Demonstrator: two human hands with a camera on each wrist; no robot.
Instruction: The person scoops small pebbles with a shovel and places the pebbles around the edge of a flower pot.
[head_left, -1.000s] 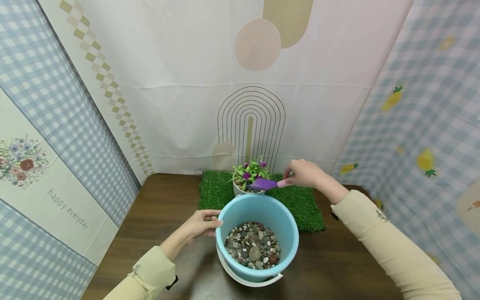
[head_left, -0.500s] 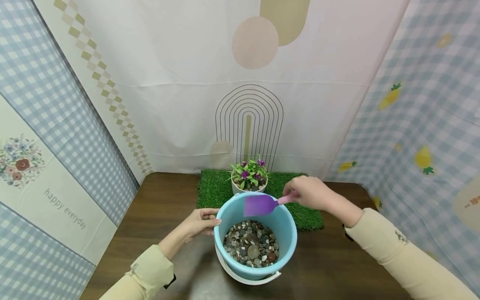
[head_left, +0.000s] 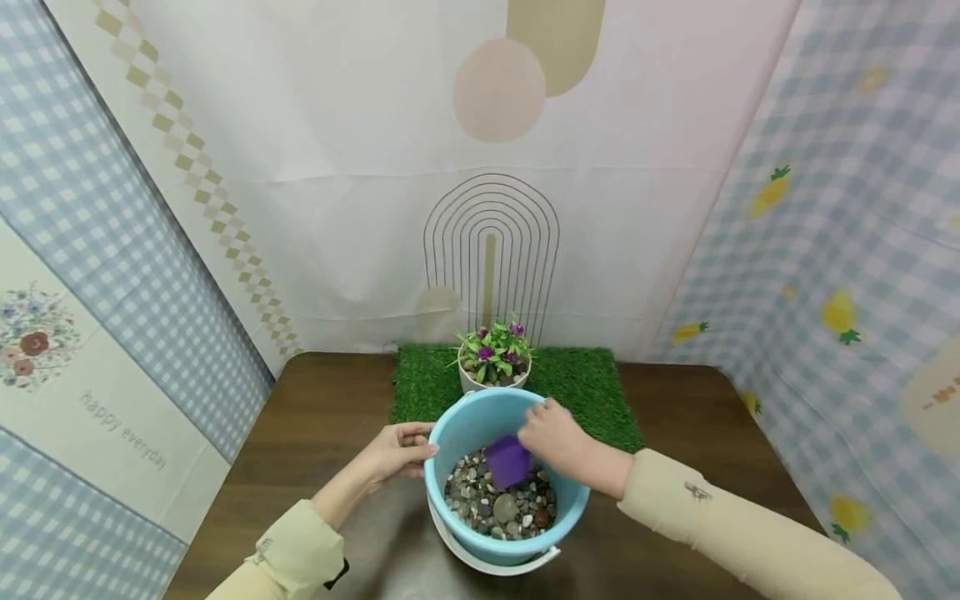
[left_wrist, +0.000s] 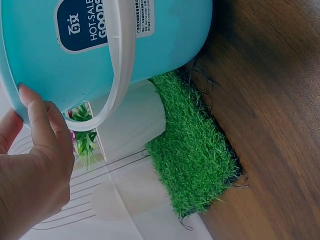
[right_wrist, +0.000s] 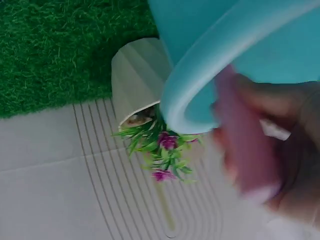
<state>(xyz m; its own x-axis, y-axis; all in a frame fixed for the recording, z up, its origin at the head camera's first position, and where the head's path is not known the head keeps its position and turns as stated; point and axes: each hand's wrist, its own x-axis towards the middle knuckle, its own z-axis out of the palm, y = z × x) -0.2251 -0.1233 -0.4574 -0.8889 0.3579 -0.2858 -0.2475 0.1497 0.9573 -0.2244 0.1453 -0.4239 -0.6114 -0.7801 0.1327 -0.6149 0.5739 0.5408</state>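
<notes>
A light blue bucket (head_left: 438, 467) stands on the table with pebbles (head_left: 504, 507) covering its bottom. My left hand (head_left: 396, 452) pinches the bucket's left rim between thumb and fingers, as the left wrist view (left_wrist: 40, 150) also shows. Over the bucket's right rim, my right hand (head_left: 557, 435) grips the pink handle (right_wrist: 245, 140) of a toy shovel. Its purple blade (head_left: 507, 462) points down inside the bucket, low over the pebbles; whether it touches them I cannot tell. The right wrist view is blurred around the hand (right_wrist: 285, 145).
Just behind the bucket, a white pot (head_left: 480, 385) holds a purple-flowered plant (head_left: 495, 348) and some stones. It stands on a green grass mat (head_left: 581, 383). The bucket's white handle (head_left: 495, 570) hangs at its front. A cloth backdrop (head_left: 360, 250) rises behind the table.
My right hand has brought the shovel from the plant pot toward me and down into the bucket, its blade turning downward. My left hand keeps its hold on the rim.
</notes>
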